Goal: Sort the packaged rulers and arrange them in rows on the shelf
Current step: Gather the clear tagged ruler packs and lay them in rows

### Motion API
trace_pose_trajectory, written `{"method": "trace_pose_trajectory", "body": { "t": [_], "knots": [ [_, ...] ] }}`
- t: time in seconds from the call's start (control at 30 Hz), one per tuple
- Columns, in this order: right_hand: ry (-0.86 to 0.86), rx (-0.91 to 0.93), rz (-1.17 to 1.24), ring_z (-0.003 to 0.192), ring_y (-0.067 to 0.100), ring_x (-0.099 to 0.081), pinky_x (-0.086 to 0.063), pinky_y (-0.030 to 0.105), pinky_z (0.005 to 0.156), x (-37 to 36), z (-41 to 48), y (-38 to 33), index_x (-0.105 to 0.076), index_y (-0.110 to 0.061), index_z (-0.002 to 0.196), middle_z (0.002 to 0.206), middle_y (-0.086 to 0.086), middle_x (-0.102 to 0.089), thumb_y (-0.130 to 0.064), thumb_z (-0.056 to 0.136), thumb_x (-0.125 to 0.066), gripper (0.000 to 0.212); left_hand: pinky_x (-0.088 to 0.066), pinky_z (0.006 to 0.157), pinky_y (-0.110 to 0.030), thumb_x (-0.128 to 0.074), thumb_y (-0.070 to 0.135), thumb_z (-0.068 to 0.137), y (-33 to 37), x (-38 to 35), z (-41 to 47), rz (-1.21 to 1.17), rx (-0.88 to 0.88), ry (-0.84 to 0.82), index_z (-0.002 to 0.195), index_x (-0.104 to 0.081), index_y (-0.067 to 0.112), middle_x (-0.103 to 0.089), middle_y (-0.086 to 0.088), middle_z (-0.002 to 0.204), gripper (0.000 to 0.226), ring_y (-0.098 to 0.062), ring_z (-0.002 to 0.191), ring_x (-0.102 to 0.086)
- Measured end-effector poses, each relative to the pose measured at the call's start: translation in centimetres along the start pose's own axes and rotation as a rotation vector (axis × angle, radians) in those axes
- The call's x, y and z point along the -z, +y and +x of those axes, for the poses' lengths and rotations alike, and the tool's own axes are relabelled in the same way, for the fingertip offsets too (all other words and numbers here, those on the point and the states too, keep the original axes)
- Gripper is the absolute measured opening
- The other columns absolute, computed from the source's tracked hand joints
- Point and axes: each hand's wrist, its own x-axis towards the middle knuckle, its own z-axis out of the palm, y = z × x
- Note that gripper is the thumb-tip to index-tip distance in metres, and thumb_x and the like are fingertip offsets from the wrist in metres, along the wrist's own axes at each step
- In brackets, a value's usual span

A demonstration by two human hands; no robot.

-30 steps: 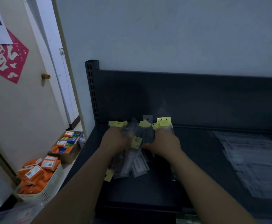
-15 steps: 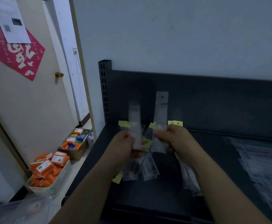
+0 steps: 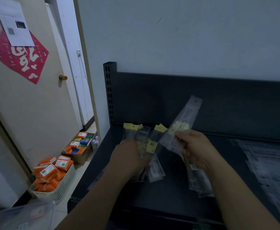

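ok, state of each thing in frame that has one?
left hand, resting on the ruler pile, hold unclear
right hand, pinching the lifted ruler pack
lifted ruler pack, off the shelf, tilted up to the right
ruler pile, loose, overlapping, not in rows
flat packs, lying side by side at right, blurred
basket, heaped with orange boxes

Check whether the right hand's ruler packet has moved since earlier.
Yes: the ruler packet has swung rightward, away from the perforated post, in the right hand.
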Motion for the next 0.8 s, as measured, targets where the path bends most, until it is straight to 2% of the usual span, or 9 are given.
{"method": "trace_pose_trajectory", "body": {
  "t": [0.07, 0.23, 0.3, 0.37, 0.47, 0.53, 0.63, 0.73, 0.8],
  "knots": [
    [0.007, -0.003, 0.036, 0.066, 0.018, -0.062, -0.054, 0.029, 0.062, 0.8, 0.2, 0.1, -0.06, -0.004, 0.083, 0.077, 0.013, -0.065, -0.01, 0.092, -0.059, 0.012, -0.032, 0.068, -0.027, -0.062, 0.051, 0.083, 0.4, -0.1, 0.1, 0.089, -0.016, -0.041, 0.094, -0.055, 0.014, -0.056, -0.005, 0.099, 0.038, -0.021, 0.095, -0.054],
    [0.025, -0.004, 0.015, 0.072, 0.022, -0.052, -0.041, 0.034, 0.066, 1.6, 0.6, 0.5, -0.058, -0.007, 0.084, 0.088, 0.016, -0.056, -0.014, 0.09, -0.062, 0.01, -0.039, 0.072, -0.027, -0.067, 0.045, 0.082, 1.2, 0.0, 1.0, 0.099, 0.019, -0.084, 0.092, -0.052, 0.011, -0.057, -0.009, 0.108, 0.038, -0.024, 0.099, -0.057],
    [0.02, -0.002, 0.016, 0.071, 0.022, -0.054, -0.045, 0.033, 0.066, 1.6, 0.8, 0.6, -0.058, -0.007, 0.086, 0.087, 0.017, -0.058, -0.013, 0.091, -0.061, 0.009, -0.044, 0.082, -0.032, -0.069, 0.049, 0.08, 0.8, -0.1, 1.1, 0.068, 0.078, -0.103, 0.104, -0.057, 0.009, -0.05, -0.011, 0.115, 0.049, -0.027, 0.104, -0.055],
    [0.003, -0.004, 0.0, 0.07, 0.02, -0.063, -0.054, 0.031, 0.067, 1.3, 0.7, 0.8, -0.059, -0.004, 0.088, 0.083, 0.014, -0.065, -0.012, 0.092, -0.059, 0.008, -0.045, 0.085, -0.034, -0.069, 0.05, 0.079, 0.6, -0.1, 1.0, 0.089, 0.096, -0.102, 0.107, -0.058, 0.011, -0.048, -0.011, 0.116, 0.05, -0.028, 0.104, -0.055],
    [-0.021, 0.0, -0.039, 0.072, 0.02, -0.067, -0.056, 0.029, 0.063, 0.7, 0.5, 0.8, -0.06, -0.002, 0.087, 0.085, 0.013, -0.07, -0.011, 0.093, -0.057, 0.011, -0.039, 0.072, -0.027, -0.067, 0.042, 0.082, 0.4, 0.3, 0.9, 0.095, 0.07, -0.056, 0.089, -0.056, 0.014, -0.052, -0.001, 0.095, 0.03, -0.024, 0.101, -0.055],
    [-0.027, 0.004, -0.072, 0.071, 0.019, -0.069, -0.055, 0.028, 0.061, 0.5, 0.4, 0.7, -0.062, -0.002, 0.086, 0.087, 0.014, -0.07, -0.012, 0.092, -0.059, 0.012, -0.035, 0.068, -0.025, -0.071, 0.038, 0.08, 0.3, 0.7, 1.0, 0.061, 0.069, -0.044, 0.081, -0.051, 0.016, -0.044, 0.006, 0.078, 0.03, -0.021, 0.096, -0.057],
    [-0.036, 0.011, -0.122, 0.058, 0.013, -0.067, -0.053, 0.023, 0.051, 0.4, 0.3, 0.7, -0.061, -0.003, 0.081, 0.078, 0.011, -0.068, -0.011, 0.093, -0.059, 0.014, -0.037, 0.068, -0.025, -0.079, 0.036, 0.073, -0.2, 1.1, 1.5, -0.062, 0.138, -0.084, 0.097, -0.052, 0.015, -0.045, 0.003, 0.09, 0.042, -0.014, 0.085, -0.049],
    [-0.063, 0.02, -0.171, 0.064, 0.015, -0.067, -0.055, 0.023, 0.053, 0.3, 0.1, 0.6, -0.062, 0.002, 0.089, 0.082, 0.014, -0.068, -0.011, 0.093, -0.058, 0.014, -0.037, 0.061, -0.026, -0.081, 0.03, 0.071, -1.1, 1.0, 1.9, -0.189, 0.16, -0.063, 0.078, -0.051, 0.016, -0.051, -0.004, 0.086, 0.034, -0.01, 0.065, -0.044],
    [-0.096, 0.019, -0.193, 0.074, 0.02, -0.067, -0.057, 0.025, 0.06, 0.3, 0.1, 0.7, -0.062, 0.007, 0.098, 0.09, 0.016, -0.069, -0.013, 0.093, -0.059, 0.02, -0.038, 0.056, -0.025, -0.078, 0.028, 0.077, -1.6, 0.9, 1.9, -0.326, 0.171, -0.003, 0.078, -0.061, 0.006, -0.059, -0.006, 0.079, 0.028, -0.013, 0.064, -0.05]
  ]
}}
